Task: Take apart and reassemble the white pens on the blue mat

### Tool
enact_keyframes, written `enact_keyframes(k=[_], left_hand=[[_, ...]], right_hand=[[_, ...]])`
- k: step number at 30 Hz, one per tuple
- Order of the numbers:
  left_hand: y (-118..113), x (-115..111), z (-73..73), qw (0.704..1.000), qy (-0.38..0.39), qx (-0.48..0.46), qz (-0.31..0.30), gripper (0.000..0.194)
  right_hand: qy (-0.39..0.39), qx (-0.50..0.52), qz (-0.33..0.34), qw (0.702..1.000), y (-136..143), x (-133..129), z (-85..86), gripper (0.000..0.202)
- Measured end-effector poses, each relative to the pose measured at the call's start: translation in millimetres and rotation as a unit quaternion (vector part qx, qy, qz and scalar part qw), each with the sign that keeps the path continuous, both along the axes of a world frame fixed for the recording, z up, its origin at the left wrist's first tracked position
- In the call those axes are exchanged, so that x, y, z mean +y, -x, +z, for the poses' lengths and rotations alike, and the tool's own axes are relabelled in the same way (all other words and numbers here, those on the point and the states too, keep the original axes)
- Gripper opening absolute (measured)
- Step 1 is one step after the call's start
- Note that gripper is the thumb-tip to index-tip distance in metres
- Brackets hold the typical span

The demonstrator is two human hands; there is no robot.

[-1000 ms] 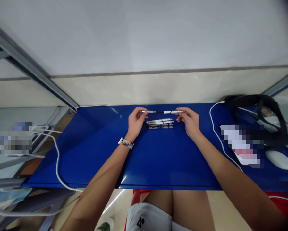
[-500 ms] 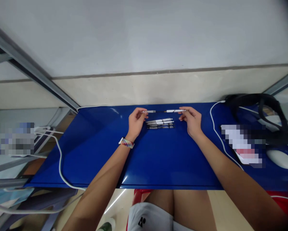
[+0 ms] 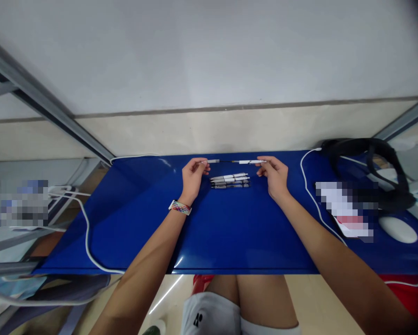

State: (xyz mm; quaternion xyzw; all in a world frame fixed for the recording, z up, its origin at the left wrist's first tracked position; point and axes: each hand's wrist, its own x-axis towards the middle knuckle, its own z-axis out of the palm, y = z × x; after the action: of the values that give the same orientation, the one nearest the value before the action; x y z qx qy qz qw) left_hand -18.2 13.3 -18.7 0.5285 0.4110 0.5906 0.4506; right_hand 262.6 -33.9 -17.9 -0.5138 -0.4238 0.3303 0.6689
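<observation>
A pen is in two parts between my hands, above the far side of the blue table. My left hand (image 3: pixel 194 176) pinches its grey front barrel (image 3: pixel 213 161) at the tip end. The white rear barrel (image 3: pixel 249 162) is pinched at its outer end by my right hand (image 3: pixel 273 173). A thin dark refill (image 3: pixel 229 161) spans the gap between the parts; which part holds it, I cannot tell. Just nearer to me, several white and grey click pens (image 3: pixel 230 180) lie side by side, tips to the left.
At the right of the blue table (image 3: pixel 244 228) are a black strap-like headset (image 3: pixel 366 144), a phone (image 3: pixel 348 218) with a blurred screen and a white mouse (image 3: pixel 398 230). White cables (image 3: pixel 87 228) run along both sides. A wall (image 3: pixel 209 130) stands behind.
The gap between the two pen parts has widened slightly, as my left hand moved a little to the left. The whole view has shifted slightly; the lying pens stay put.
</observation>
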Motion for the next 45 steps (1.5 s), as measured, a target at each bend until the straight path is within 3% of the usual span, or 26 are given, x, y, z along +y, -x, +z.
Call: enact_keyframes(k=[24, 33, 39, 45], left_hand=[[-1.4, -1.5, 2.0, 1.0, 0.001, 0.015, -0.005, 0.03], [-2.4, -2.7, 3.9, 0.999, 0.001, 0.017, -0.029, 0.029], [-4.5, -10.0, 12.9, 0.993, 0.006, 0.056, -0.108, 0.039], [-5.3, -13.1, 16.6, 0.987, -0.016, 0.134, -0.084, 0.065]], right_hand=[[-0.018, -0.005, -0.002, 1.0, -0.8, 1.6, -1.5, 0.024], [-0.02, -0.021, 0.006, 1.0, 3.8, -2.3, 5.1, 0.023], [-0.011, -0.04, 0.093, 0.995, 15.6, -11.2, 13.1, 0.025], [-0.012, -0.054, 0.126, 0.99, 18.4, -15.6, 17.2, 0.026]])
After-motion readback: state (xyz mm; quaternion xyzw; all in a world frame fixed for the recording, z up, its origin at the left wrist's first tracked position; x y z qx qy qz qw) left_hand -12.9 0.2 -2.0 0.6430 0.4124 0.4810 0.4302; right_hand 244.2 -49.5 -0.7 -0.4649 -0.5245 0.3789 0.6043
